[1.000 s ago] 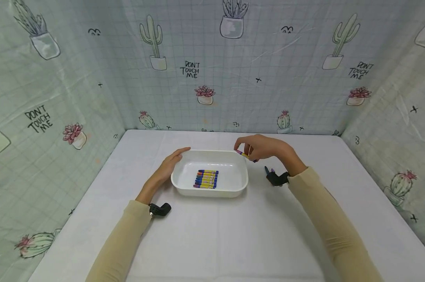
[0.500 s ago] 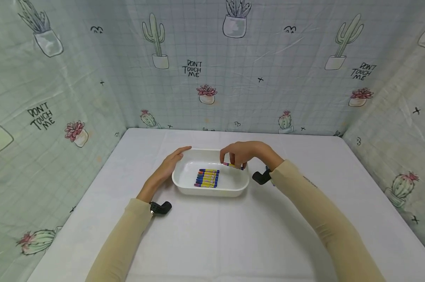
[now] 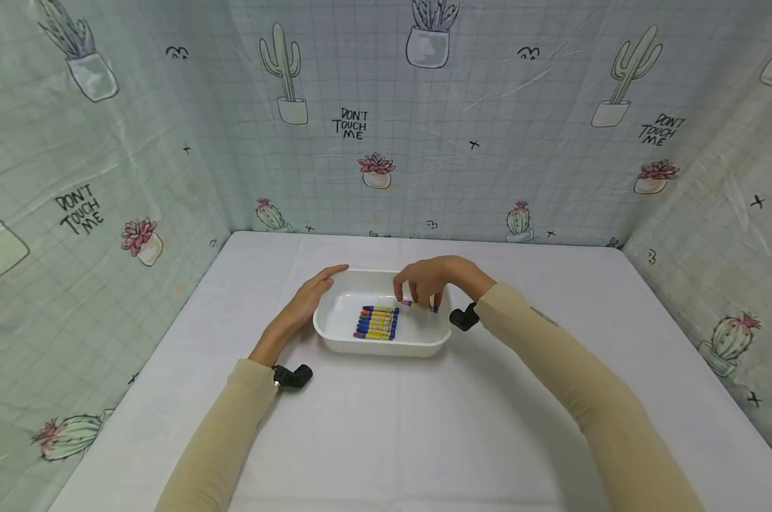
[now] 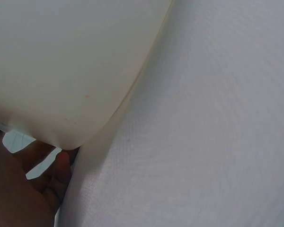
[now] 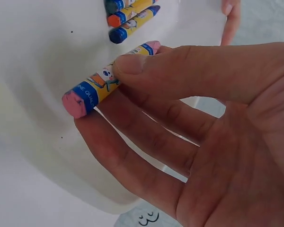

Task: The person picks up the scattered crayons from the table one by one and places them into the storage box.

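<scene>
A pink crayon (image 5: 97, 85) with a yellow and blue wrapper is pinched between the thumb and fingers of my right hand (image 3: 423, 277), low over the right part of a white tray (image 3: 379, 347). Several crayons (image 3: 377, 323) lie side by side in a neat row in the tray's middle, just left of that hand. My left hand (image 3: 303, 302) rests along the tray's left side, fingers stretched towards its back left corner. Seen from the left wrist, its fingers (image 4: 61, 168) lie against the outer wall of the tray.
A white cloth (image 3: 360, 427) covers the table beneath the tray. Behind and on both sides stand hanging sheets (image 3: 424, 107) printed with cacti. A black wrist camera (image 3: 465, 317) on the right wrist sits right beside the tray's right edge.
My right hand has moved left and down from beyond the tray's right rim to inside it, carrying the pink crayon. Crayons seen on the table at right are now hidden. The left hand stays put.
</scene>
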Demonstrator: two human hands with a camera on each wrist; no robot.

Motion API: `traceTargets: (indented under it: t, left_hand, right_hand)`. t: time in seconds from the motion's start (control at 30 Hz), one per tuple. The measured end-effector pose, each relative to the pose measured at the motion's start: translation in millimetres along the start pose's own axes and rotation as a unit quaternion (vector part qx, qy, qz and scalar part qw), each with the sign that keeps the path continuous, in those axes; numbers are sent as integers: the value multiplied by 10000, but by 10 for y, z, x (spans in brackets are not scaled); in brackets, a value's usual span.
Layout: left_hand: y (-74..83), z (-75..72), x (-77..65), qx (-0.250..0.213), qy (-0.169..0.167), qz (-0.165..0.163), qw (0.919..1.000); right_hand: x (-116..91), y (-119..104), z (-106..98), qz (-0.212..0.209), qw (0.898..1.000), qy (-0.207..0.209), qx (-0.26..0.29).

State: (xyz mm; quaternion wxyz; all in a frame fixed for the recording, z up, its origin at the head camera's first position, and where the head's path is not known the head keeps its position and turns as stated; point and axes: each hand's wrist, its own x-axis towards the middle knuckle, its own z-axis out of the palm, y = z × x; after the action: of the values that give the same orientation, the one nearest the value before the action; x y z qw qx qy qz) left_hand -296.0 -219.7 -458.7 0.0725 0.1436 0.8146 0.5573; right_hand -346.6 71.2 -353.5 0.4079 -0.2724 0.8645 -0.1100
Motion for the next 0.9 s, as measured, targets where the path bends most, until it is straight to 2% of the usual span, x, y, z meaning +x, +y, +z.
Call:
traceTargets:
  t: [0.17,0.47,0.67,0.77,0.9]
  left_hand:
    - [-11,-12,15,40,17,37,10000]
    - [-29,-4,20,-69,-12,-106,9999]
    - [-25,-12,37,-99,-83,-182,9997]
    - [19,-17,34,-78,-129,-260,9995]
    - [165,-10,-21,-147,-145,-343,9992]
  right_hand:
    - [74,-23,-19,232,9997,-34,102]
    - [205,-80,32,638,9976,-258,63]
    - [226,-132,44,711,9974,-81,-65]
    - [235,-161,51,607,9979,104,-193]
    - [265,-194,65,556,9976,200,-364]
